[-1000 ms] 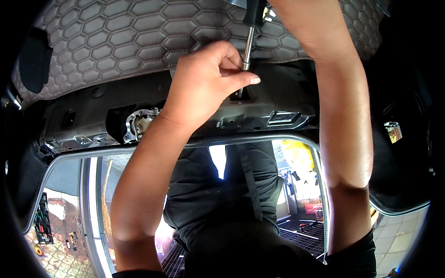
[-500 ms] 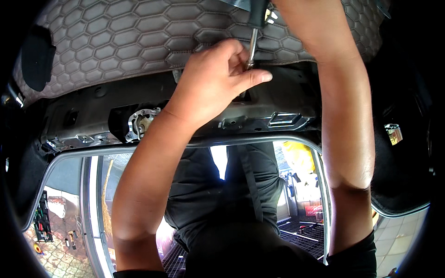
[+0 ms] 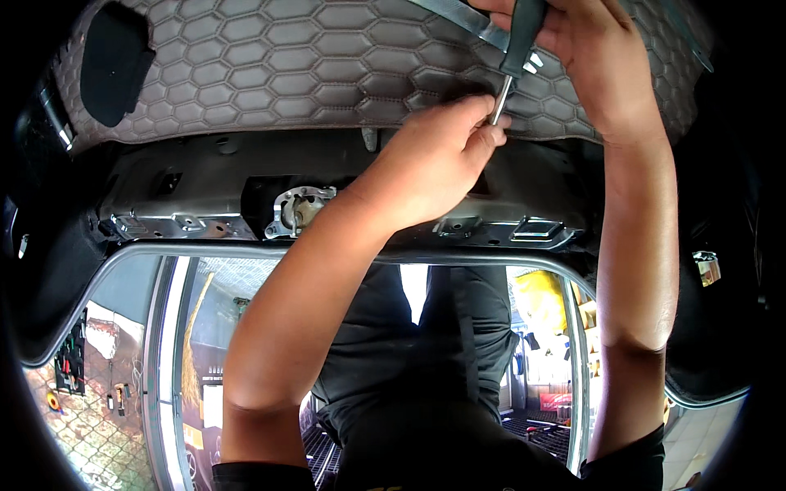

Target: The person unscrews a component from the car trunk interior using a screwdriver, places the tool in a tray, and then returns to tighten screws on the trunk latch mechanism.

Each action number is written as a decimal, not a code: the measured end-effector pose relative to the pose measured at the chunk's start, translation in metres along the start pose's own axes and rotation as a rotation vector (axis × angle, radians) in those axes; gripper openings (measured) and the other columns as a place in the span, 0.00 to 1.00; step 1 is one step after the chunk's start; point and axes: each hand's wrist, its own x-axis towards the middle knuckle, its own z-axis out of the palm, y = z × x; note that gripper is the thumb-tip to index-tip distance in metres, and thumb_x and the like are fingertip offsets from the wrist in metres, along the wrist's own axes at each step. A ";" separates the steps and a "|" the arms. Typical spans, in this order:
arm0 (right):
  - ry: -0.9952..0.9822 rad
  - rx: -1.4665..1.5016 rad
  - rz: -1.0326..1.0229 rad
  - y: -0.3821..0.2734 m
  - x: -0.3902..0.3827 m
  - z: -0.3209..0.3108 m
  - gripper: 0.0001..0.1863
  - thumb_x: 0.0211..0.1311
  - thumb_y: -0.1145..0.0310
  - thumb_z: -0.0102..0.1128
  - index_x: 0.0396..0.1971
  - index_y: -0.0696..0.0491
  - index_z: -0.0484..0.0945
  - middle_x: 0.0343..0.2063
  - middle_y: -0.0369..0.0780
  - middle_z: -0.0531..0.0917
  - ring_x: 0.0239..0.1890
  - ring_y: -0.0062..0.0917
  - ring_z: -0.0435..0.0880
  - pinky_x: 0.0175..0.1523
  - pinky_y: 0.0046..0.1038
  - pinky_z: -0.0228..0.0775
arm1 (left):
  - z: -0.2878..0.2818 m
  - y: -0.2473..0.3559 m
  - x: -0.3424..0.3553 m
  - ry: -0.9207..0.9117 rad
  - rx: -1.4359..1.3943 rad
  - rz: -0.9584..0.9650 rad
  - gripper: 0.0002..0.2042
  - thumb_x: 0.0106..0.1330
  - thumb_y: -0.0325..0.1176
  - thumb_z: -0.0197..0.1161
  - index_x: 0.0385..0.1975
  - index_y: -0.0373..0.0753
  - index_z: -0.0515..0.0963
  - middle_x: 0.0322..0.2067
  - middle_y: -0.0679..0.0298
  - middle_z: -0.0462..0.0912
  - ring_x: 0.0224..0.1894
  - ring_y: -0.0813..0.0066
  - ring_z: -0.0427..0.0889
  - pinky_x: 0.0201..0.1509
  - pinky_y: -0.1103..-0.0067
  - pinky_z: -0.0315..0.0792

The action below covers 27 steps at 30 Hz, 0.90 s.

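My right hand (image 3: 602, 69), at the upper right, is wrapped round the dark handle of a screwdriver (image 3: 519, 39). The tool slants down and to the left. My left hand (image 3: 438, 159) pinches the lower end of its metal shaft between thumb and fingers, hiding the tip. Both hands are over the far rim of a car's boot opening, where a brown quilted mat (image 3: 344, 65) meets a dark metal sill (image 3: 225, 184). Beside the screwdriver, small white pieces (image 3: 534, 63) show near my right hand.
A silver latch (image 3: 299, 211) sits in the sill, left of my left forearm. A rubber seal (image 3: 196, 248) edges the opening nearer me. A black flap (image 3: 117, 65) lies on the mat at far left. Tools in a black holder (image 3: 71, 360) rest on the paving, lower left.
The whole view has shifted, moving the sill rightward in it. Both hands and the screwdriver have moved right too. My left thumb, stretched out before, has closed in at the shaft.
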 end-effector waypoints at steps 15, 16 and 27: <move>0.035 -0.108 -0.048 0.011 0.007 0.003 0.18 0.77 0.69 0.52 0.57 0.65 0.77 0.50 0.44 0.84 0.48 0.28 0.85 0.53 0.24 0.76 | -0.021 0.024 0.014 -0.002 0.171 -0.080 0.13 0.67 0.34 0.73 0.43 0.30 0.84 0.36 0.63 0.89 0.41 0.77 0.86 0.49 0.79 0.79; 0.050 -0.182 -0.031 0.003 -0.003 0.010 0.17 0.77 0.69 0.52 0.57 0.65 0.77 0.49 0.44 0.84 0.48 0.28 0.85 0.52 0.24 0.77 | -0.021 0.031 0.014 -0.011 0.230 -0.095 0.14 0.67 0.35 0.73 0.44 0.30 0.83 0.37 0.62 0.89 0.42 0.76 0.86 0.49 0.78 0.78; -0.019 -0.266 -0.091 0.015 0.007 -0.009 0.22 0.76 0.55 0.58 0.51 0.63 0.80 0.39 0.36 0.85 0.42 0.19 0.84 0.47 0.23 0.76 | -0.018 0.037 0.024 -0.017 0.262 -0.129 0.19 0.69 0.37 0.71 0.51 0.29 0.80 0.38 0.60 0.87 0.43 0.74 0.86 0.51 0.79 0.77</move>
